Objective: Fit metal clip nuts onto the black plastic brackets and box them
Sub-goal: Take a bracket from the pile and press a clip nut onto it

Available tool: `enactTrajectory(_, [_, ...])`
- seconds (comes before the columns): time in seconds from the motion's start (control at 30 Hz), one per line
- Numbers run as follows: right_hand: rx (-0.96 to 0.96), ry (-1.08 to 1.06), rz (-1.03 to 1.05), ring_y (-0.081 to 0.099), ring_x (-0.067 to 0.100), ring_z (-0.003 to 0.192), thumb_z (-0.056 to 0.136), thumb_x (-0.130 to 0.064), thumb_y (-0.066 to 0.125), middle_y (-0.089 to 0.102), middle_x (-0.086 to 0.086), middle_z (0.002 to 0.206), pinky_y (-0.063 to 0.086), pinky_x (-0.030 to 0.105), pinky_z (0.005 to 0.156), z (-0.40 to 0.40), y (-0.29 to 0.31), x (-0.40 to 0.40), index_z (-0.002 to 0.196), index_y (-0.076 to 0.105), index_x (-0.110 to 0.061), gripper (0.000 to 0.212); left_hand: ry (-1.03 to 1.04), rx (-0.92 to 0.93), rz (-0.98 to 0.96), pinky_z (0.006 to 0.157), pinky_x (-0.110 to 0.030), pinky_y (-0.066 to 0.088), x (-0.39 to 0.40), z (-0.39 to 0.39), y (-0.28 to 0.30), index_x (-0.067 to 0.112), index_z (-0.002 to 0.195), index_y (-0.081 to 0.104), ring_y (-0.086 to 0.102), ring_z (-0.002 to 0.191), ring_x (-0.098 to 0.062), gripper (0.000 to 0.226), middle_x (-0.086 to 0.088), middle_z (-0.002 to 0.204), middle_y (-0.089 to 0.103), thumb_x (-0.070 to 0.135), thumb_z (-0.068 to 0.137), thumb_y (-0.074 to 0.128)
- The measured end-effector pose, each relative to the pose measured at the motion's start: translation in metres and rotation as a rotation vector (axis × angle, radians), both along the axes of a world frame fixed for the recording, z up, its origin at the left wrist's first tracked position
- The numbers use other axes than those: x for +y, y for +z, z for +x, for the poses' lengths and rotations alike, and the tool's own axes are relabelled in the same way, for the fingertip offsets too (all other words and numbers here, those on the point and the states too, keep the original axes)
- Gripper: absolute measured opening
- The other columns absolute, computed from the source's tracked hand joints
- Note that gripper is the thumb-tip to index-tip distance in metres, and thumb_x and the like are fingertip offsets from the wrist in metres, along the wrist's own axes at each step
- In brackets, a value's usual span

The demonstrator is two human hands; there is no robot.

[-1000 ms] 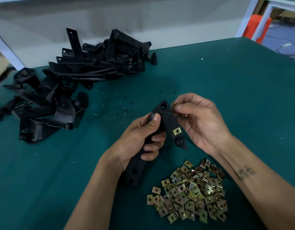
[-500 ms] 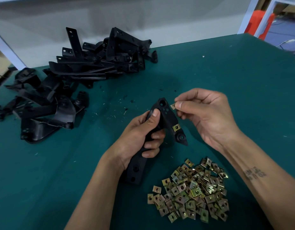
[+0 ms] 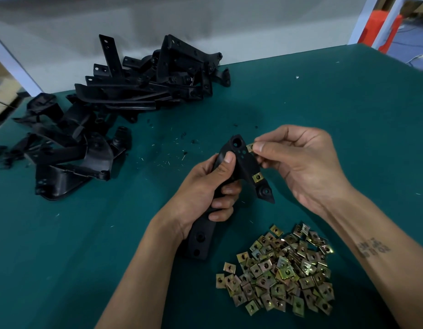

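Left hand (image 3: 201, 186) gripping black bracket (image 3: 243, 162) above green table (image 3: 324, 115), fingers wrapping shaft. Right hand (image 3: 300, 167) pinching clip nut (image 3: 250, 147) against bracket's upper edge. Second nut (image 3: 257, 177) sitting lower on bracket. Loose nut pile (image 3: 279, 271) lying right of bracket; bracket heap (image 3: 115, 110) lying far left of it.

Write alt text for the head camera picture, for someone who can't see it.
Over a green table, a person's left hand grips a black bracket with one clip nut already fitted, while the right hand pinches a second clip nut at the bracket's top edge. A pile of loose clip nuts lies nearby, and a heap of brackets sits at the far left.
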State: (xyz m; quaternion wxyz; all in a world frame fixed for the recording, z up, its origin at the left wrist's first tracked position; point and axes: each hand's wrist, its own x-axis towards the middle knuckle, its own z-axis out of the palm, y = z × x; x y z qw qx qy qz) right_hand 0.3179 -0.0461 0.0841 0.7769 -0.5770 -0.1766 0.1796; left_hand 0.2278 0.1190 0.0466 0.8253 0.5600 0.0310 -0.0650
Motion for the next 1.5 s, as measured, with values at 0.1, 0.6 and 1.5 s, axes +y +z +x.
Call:
enactTrajectory(0.1, [-0.028, -0.011, -0.013, 0.065, 0.019, 0.061, 0.076, 0.014, 0.074, 0.072, 0.014, 0.072, 0.053, 0.023, 0.057, 0.0, 0.002, -0.001, 0.074, 0.073, 0.0, 0.014, -0.003, -0.003, 0.016, 0.037, -0.017, 0.027, -0.001, -0.001, 0.001, -0.005, 0.112, 0.043, 0.025, 0.047, -0.009, 0.058, 0.001, 0.071, 0.032, 0.051, 0.1, 0.056])
enactTrajectory(0.6, [-0.196, 0.069, -0.092, 0.058, 0.019, 0.056, 0.072, 0.017, 0.074, 0.072, 0.011, 0.076, 0.047, 0.023, 0.054, 0.01, 0.009, -0.011, 0.061, 0.073, -0.006, 0.026, -0.048, -0.02, 0.067, 0.038, -0.018, 0.027, -0.003, 0.002, 0.002, 0.003, 0.1, 0.04, 0.023, 0.048, -0.01, 0.052, 0.002, 0.07, 0.032, 0.052, 0.097, 0.059])
enactTrajectory(1.5, [0.221, -0.036, 0.242, 0.06, 0.025, 0.075, 0.086, -0.011, 0.068, 0.063, 0.013, 0.081, 0.048, 0.037, 0.07, -0.043, -0.007, 0.021, 0.084, 0.064, -0.002, 0.009, 0.079, -0.08, 0.008, 0.038, -0.015, 0.027, -0.002, -0.003, 0.0, 0.017, 0.1, 0.055, 0.021, 0.049, -0.01, 0.033, 0.002, 0.069, 0.033, 0.049, 0.1, 0.051])
